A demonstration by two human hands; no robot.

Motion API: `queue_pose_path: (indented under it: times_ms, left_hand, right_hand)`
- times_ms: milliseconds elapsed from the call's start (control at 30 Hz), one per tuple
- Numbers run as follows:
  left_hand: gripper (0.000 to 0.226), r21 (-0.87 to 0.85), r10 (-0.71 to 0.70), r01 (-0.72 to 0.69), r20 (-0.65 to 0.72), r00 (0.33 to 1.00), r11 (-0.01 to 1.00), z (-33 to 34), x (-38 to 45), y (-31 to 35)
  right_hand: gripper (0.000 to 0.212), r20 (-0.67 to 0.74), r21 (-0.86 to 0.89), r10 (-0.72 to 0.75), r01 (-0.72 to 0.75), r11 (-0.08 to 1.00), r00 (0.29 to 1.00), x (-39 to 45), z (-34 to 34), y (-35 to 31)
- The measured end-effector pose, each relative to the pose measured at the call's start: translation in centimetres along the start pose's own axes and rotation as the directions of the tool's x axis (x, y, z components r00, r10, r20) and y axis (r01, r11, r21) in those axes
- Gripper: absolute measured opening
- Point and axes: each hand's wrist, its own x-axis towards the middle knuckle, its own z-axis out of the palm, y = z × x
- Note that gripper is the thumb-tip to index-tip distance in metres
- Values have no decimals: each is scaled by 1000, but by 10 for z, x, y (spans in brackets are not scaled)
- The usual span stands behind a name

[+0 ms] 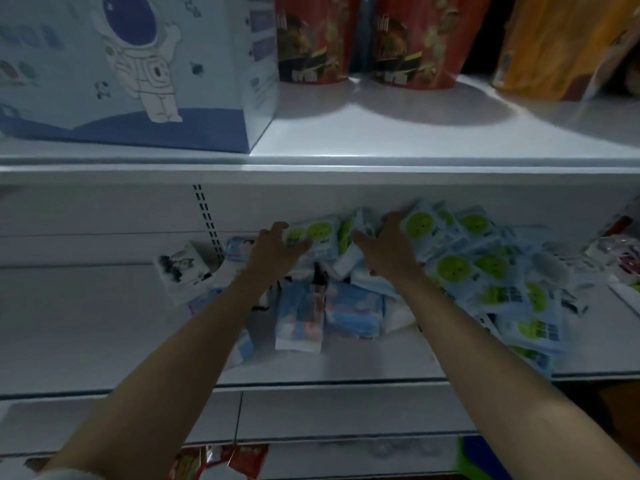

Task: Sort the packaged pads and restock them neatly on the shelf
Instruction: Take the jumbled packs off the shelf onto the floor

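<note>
Both your arms reach deep into the middle shelf (104,323), toward its back wall. Your left hand (273,251) is spread, fingers curled around the left edge of a green-dot pack (313,237) that stands upright near the back. Your right hand (388,247) is also spread wide, palm down, thumb pointing at the left hand and fingertips pressing against another green-dot pack (420,225). You seem to be squeezing a small upright group between the two hands; whether either hand truly grips a pack or only pushes it, you cannot tell from here, as the picture is dim and a little blurred.

The pads are not sorted yet. A loose heap of green-dot packs (491,282) slopes from the back wall down to the shelf's front edge on your right, overlapping at all angles. Blue packs (329,313) lie flat under and between your forearms, and a white pack with a dark picture (181,271) sits tilted to the left, apart from the rest.

Watch these risks:
- The heap on the right runs to the front lip; a nudge from your right forearm could send the lowest packs off the shelf.
- The upright packs between your hands are thin and slippery-looking; ease the pressure unevenly and they will likely fan out and topple.
- Blue packs under your wrists may get dragged along and mixed in.
- The shelf above (381,164) hangs low, so lifting high could knock your knuckles.
</note>
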Motion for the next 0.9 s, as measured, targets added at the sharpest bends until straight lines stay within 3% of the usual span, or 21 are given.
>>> queue_pose_path:
  times_ms: [100, 233, 367, 433, 633, 767, 900]
  left_hand:
    - [83, -10, -75, 75, 27, 997, 997, 13, 17, 2]
    - [82, -84, -112, 112, 13, 994, 990, 25, 27, 4]
    - [112, -159, -142, 135, -36, 989, 978, 21, 33, 7]
    - [123, -248, -106, 76, -112, 988, 966, 18, 35, 6]
    - [72, -482, -110, -56, -310, 944, 875, 5, 6, 20]
    - [67, -608, -191, -97, -391, 900, 788, -15, -36, 6]
    - [76, -723, -348, -139, -481, 805, 677, -37, -99, -15]
  right_hand:
    - [40, 66, 30, -6, 4, 1000, 998, 13, 5, 8]
    - [37, 83, 11, -90, 89, 996, 993, 24, 10, 15]
    - [44, 86, 31, -166, 164, 986, 982, 29, 10, 13]
    - [35, 91, 49, -190, 187, 981, 977, 29, 7, 11]
    - [27, 125, 194, -248, 222, 956, 961, 26, -2, 9]
    - [26, 213, 330, -213, 135, 934, 954, 17, -1, 4]
    - [20, 405, 439, -214, 17, 898, 889, -1, 18, -3]
